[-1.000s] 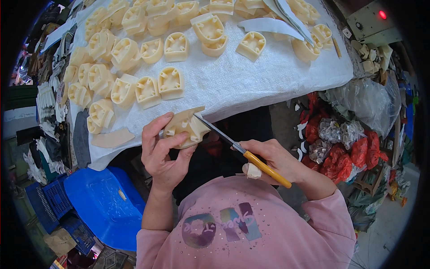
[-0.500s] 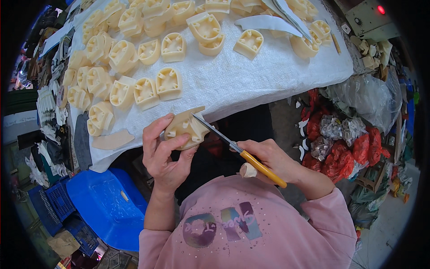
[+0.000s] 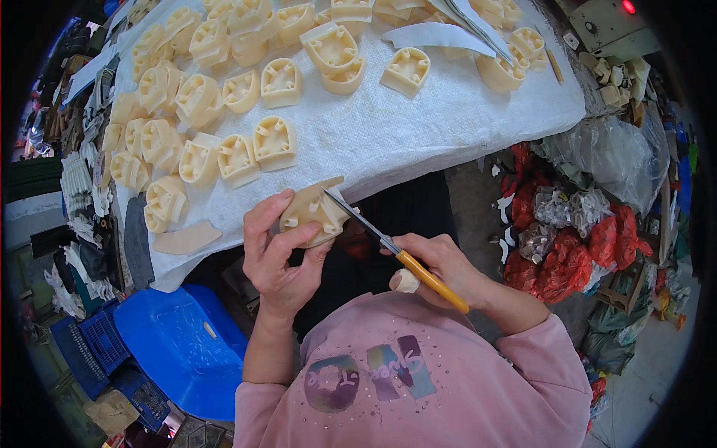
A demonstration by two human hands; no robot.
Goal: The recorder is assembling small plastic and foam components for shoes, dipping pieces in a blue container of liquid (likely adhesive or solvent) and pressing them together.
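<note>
My left hand [image 3: 275, 252] grips a cream moulded piece [image 3: 314, 213] just below the table's near edge. My right hand [image 3: 442, 267] holds a knife with a yellow handle [image 3: 432, 281]. Its thin blade [image 3: 357, 216] lies against the top right of that piece. My right thumb is wrapped in pale tape. Many more cream moulded pieces [image 3: 237, 158] lie on the white cloth [image 3: 388, 134] that covers the table in front of me.
A blue plastic stool [image 3: 175, 340] stands at my lower left, with dark blue crates [image 3: 93, 351] beside it. Red and clear plastic bags [image 3: 582, 231] are piled on the floor at my right. A flat cream scrap [image 3: 187, 239] lies near the cloth's left corner.
Both hands have stayed close together with the piece and knife. The blade has shifted slightly along the piece's edge.
</note>
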